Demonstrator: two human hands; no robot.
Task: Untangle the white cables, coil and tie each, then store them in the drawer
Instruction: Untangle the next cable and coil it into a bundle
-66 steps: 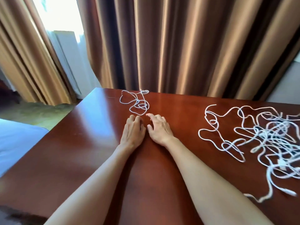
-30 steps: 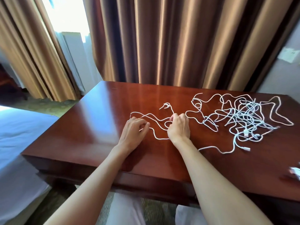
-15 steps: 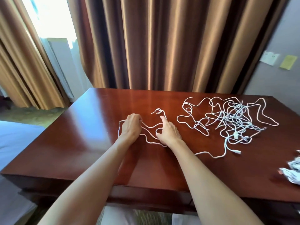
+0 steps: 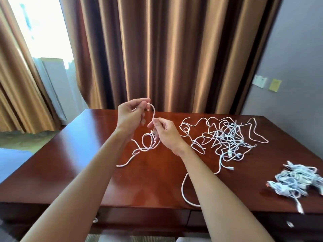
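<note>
The reddish-brown polished wooden table stands before the long brown pleated curtains. Above its middle, the left hand pinches one white cable, above and left of the right hand, which pinches the same cable lower down; the cable's loops trail onto the table below both hands. The loose tangle of white cables lies on the table to the right of the hands. The bunched pile of white cables lies further right, nearer the front edge.

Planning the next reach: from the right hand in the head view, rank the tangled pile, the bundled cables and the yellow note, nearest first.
From the right hand:
1. Tangled pile, just to its right on the table.
2. Bundled cables, near the table's front right corner.
3. Yellow note, up on the right wall.
</note>
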